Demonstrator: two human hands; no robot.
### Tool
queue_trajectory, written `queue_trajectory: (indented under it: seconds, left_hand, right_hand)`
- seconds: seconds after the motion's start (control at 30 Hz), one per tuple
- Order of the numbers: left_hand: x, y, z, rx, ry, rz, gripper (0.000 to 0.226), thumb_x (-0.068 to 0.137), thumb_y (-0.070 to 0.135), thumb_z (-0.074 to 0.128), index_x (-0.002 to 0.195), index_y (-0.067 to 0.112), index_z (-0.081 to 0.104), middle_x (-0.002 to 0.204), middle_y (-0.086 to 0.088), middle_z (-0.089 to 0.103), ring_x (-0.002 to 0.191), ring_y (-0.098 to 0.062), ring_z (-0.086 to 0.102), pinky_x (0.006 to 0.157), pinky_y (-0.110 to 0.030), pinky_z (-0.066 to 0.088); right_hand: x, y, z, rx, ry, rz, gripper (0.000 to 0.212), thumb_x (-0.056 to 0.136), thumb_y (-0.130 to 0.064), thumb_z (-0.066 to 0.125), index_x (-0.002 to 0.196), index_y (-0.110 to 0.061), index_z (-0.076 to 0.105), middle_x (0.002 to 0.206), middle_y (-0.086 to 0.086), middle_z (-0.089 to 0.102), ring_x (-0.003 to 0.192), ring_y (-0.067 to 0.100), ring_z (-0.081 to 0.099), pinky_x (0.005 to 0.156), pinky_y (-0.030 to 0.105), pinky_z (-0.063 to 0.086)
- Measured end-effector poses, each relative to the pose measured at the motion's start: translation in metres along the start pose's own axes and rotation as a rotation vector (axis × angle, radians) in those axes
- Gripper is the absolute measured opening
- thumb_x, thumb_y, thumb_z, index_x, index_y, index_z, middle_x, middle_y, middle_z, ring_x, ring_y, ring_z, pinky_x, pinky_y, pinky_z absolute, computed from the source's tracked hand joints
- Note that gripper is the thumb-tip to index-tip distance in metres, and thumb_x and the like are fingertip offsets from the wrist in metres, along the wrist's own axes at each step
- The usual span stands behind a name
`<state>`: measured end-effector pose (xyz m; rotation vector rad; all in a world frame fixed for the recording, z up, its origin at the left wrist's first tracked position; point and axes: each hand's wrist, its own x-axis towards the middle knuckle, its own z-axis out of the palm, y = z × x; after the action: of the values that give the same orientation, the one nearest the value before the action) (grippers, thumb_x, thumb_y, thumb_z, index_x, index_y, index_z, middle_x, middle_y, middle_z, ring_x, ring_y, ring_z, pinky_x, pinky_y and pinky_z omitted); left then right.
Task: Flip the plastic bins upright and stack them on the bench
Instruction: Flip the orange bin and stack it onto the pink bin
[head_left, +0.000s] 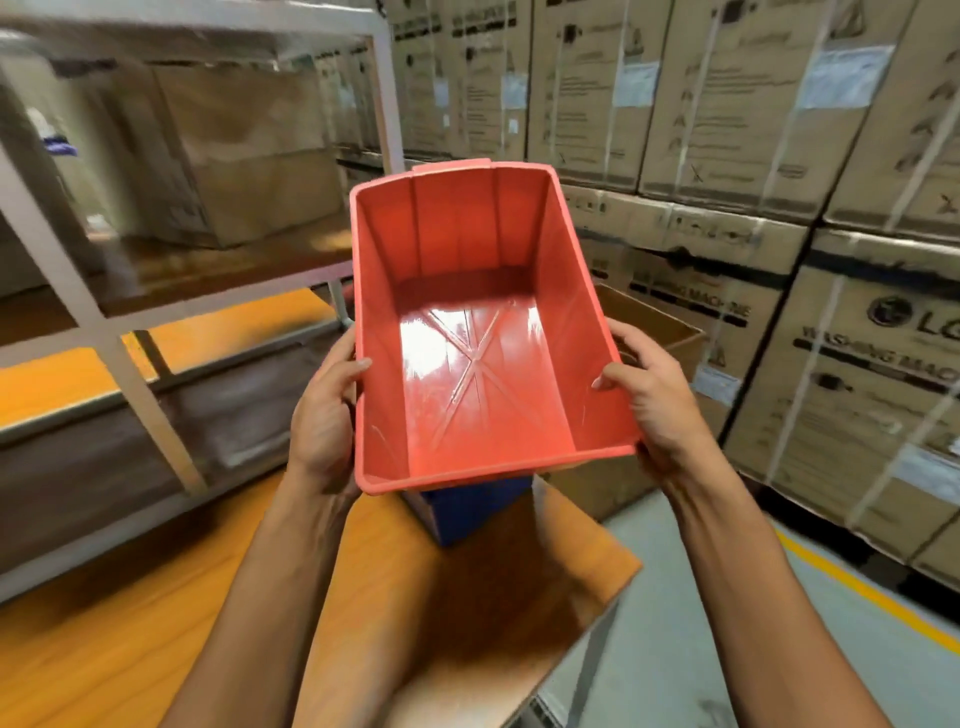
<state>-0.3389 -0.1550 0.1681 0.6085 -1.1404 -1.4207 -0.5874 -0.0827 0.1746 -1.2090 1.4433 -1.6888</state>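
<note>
- The blue bin (470, 512) sits mostly hidden under my red bin (483, 332); I see only one lower corner.
- My fingers (626, 340) curl out of sight behind its walls.
- The rack (156, 332) and its box (249, 150) are smeared by blur.
- The picture's edge cuts my forearms (753, 597) and the tabletop (130, 623).
</note>
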Motion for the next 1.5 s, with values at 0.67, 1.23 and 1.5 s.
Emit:
queue_trajectory:
  seconds: [0.67, 1.23, 1.5]
  left_hand:
    - [0.063, -0.064, 0.018, -0.019, 0.621, -0.071, 0.040, 0.100, 0.012, 0.040, 0.129, 0.019, 0.066, 0.125, -0.016, 0.070, 0.107, -0.029, 0.067, 0.076, -0.035, 0.062]
    - [0.061, -0.076, 0.014, 0.464, 0.731, -0.250, 0.045, 0.102, 0.016, 0.047, 0.147, 0.016, 0.044, 0.118, -0.002, 0.064, 0.100, -0.012, 0.063, 0.086, -0.035, 0.052]
    - [0.060, -0.090, 0.023, 0.707, 0.575, -0.342, 0.049, 0.100, 0.012, 0.043, 0.147, 0.027, 0.039, 0.114, 0.006, 0.064, 0.099, -0.021, 0.068, 0.086, -0.040, 0.057]
  right_hand:
    - [0.185, 0.070, 0.024, -0.041, -0.556, 0.241, 0.040, 0.085, 0.005, 0.053, 0.114, -0.020, 0.064, 0.100, 0.006, 0.070, 0.074, 0.018, 0.066, 0.058, 0.025, 0.048]
    - [0.191, 0.102, 0.038, -0.413, -0.636, 0.107, 0.050, 0.091, -0.035, 0.063, 0.137, -0.018, 0.054, 0.131, 0.001, 0.061, 0.117, 0.022, 0.060, 0.100, 0.042, 0.048]
    - [0.173, 0.107, 0.046, -0.715, -0.728, -0.092, 0.060, 0.092, -0.041, 0.060, 0.145, -0.017, 0.043, 0.150, 0.004, 0.046, 0.136, 0.027, 0.047, 0.105, 0.043, 0.041]
